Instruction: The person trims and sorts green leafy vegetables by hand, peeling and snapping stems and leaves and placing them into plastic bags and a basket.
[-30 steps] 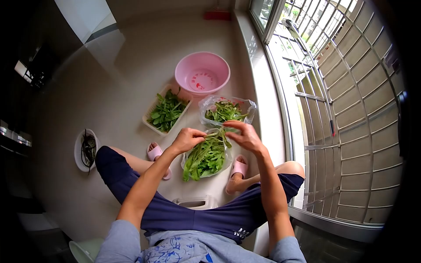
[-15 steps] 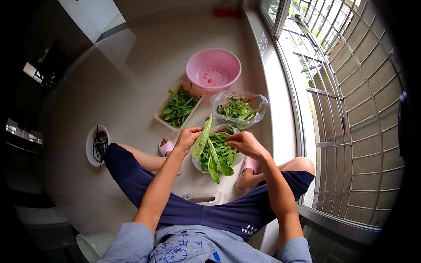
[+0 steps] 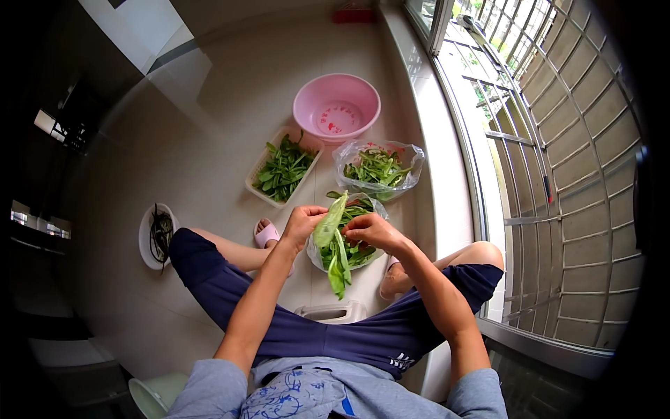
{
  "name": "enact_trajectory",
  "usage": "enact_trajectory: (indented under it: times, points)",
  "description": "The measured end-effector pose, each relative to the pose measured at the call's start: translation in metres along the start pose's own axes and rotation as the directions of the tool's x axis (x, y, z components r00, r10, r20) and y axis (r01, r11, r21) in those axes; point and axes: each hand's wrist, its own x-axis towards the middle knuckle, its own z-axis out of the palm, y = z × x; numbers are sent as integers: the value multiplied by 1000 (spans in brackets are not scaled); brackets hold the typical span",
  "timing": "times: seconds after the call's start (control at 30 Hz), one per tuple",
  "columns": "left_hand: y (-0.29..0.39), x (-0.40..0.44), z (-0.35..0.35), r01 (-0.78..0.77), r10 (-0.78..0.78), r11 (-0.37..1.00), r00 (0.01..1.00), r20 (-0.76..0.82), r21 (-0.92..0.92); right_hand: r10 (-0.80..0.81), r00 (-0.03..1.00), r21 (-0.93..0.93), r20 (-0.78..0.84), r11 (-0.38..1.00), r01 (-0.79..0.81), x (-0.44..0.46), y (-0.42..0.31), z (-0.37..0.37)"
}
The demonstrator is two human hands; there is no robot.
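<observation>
My left hand [image 3: 305,225] is closed around the upper part of a leafy green [image 3: 340,269], whose long leaves hang down between my knees. Against the right edge of this green, the fingertips of my right hand [image 3: 377,232] are pinched together. Directly beneath both hands, a clear plastic bag [image 3: 380,209] on the floor holds more greens, partly hidden by my hands. Beyond it lies a second plastic bag [image 3: 417,166] with cut-looking green stems and leaves. To its left is a pale plastic basket [image 3: 257,183] filled with leafy greens.
A pink basin [image 3: 337,105] stands behind the basket and bags. On the left, a white bowl [image 3: 144,237] contains dark, thin strands. A pale stool [image 3: 331,312] is under me. The window ledge [image 3: 447,167] and metal bars run along the right.
My right hand has moved left and slightly down to the leafy green. The green has shifted a little lower, and my left hand keeps its grip.
</observation>
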Motion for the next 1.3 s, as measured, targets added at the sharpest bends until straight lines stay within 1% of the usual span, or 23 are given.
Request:
enact_trajectory:
  times: [0.03, 0.1, 0.17, 0.2, 0.23, 0.3, 0.37, 0.4, 0.43, 0.47, 0.5, 0.57, 0.63, 0.67, 0.7, 0.73, 0.83, 0.87, 1.03, 1.1, 1.2, 1.23, 1.3]
  points:
    - [-3, 2, -3, 2, -2, 1000, 1000, 8, 26, 23, 1000, 62, -19, 998, -22, 1, 2, -1]
    - [-4, 2, -2, -21, 20, 999, 999, 43, 34, 38, 997, 82, -63, 996, -33, 6, 8, -4]
    - [-1, -3, 6, -94, 100, 977, 995, -19, 192, 61, 967, 213, -247, 977, -7, 10, 7, -7]
    - [-3, -2, 6, -164, 186, 933, 982, -38, 319, 18, 962, 231, -272, 972, 47, 9, 3, -9]
    - [-5, -2, 7, -163, 184, 933, 982, -36, 320, 19, 961, 232, -274, 972, 47, 8, -1, -11]
    - [-4, -6, 12, -300, 384, 740, 923, -13, 603, 16, 933, 184, -360, 981, 54, 5, -7, -12]
    - [4, -11, 23, -383, 486, 626, 873, 46, 679, 37, 915, 162, -401, 986, 31, 1, -12, -4]
    - [4, -11, 24, -385, 488, 601, 871, 59, 701, -168, 838, -97, -519, 986, 138, -1, -13, 0]
    - [4, -11, 25, -386, 490, 577, 868, 72, 720, -384, 728, -360, -568, 911, 199, -3, -13, 3]
    - [4, -10, 27, -386, 489, 577, 869, 73, 720, -473, 689, -356, -549, 878, 320, -2, -12, 6]
    - [5, -11, 29, -374, 471, 603, 880, 64, 705, -471, 690, -355, -550, 879, 318, -3, -11, 7]
    - [1, -9, 29, -361, 450, 628, 891, 56, 689, -472, 809, -434, -351, 847, 306, -4, -8, 9]
    - [-4, -3, 28, -247, 283, 864, 959, -16, 438, -418, 838, -422, -351, 869, 257, -3, -2, 11]
    - [-6, -2, 27, -246, 280, 864, 960, -13, 439, -402, 846, -418, -349, 875, 243, -2, -1, 12]
    - [-2, -3, 29, -166, 181, 939, 983, -24, 300, -385, 855, -416, -346, 880, 228, -2, -1, 12]
    - [1, -3, 30, -75, 79, 985, 997, -20, 154, -254, 905, -297, -340, 942, 153, -3, -6, 11]
    - [5, -3, 29, -6, 11, 991, 999, -40, 133, -193, 899, -102, -393, 981, 166, 3, -3, 11]
    - [3, 0, 25, -12, 16, 985, 1000, -24, 174, -191, 899, -100, -395, 981, 164, 3, -2, 12]
    - [7, 4, 22, 3, 4, 983, 999, -38, 184, -188, 894, 38, -407, 974, 222, 15, 10, 15]
    - [9, 5, 18, 38, -38, 998, 999, 5, 45, -167, 909, 64, -383, 976, 206, 14, 7, 13]
    - [9, 8, 12, 86, -86, 996, 995, 41, 18, -112, 950, 191, -290, 966, 172, 14, 4, 9]
    - [10, 9, 11, 113, -113, 994, 992, 55, 2, -112, 950, 193, -291, 966, 173, 15, 5, 8]
    - [11, 9, 9, 146, -145, 989, 987, 65, -2, -22, 967, 257, -255, 962, 90, 17, 7, 5]
